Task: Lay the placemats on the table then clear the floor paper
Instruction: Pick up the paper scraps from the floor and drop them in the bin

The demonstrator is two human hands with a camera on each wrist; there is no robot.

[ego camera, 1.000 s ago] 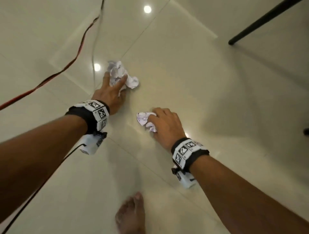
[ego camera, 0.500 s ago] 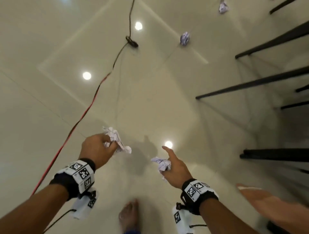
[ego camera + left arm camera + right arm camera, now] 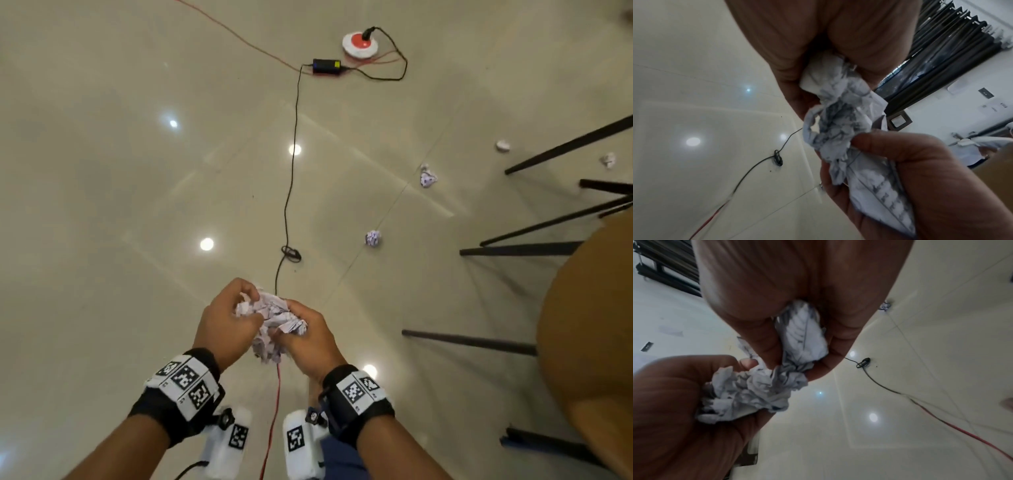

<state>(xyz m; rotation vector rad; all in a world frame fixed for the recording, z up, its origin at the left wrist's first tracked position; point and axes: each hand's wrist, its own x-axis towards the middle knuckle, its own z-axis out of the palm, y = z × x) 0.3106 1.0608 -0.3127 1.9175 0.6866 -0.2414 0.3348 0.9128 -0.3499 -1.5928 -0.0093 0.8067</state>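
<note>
Both hands meet up front: left hand (image 3: 226, 325) and right hand (image 3: 305, 337) curl their fingers around one crumpled paper wad (image 3: 270, 317) held above the floor (image 3: 120, 205). Farther right, loose paper balls (image 3: 373, 237) lie near black table legs (image 3: 520, 248); the floor's left side is wide open.

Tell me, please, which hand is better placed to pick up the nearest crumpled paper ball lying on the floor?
Right, probably. The nearest paper ball lies ahead and to the right, on the right hand's side. Both it and the left hand already grip crumpled paper, so neither is free.
</note>
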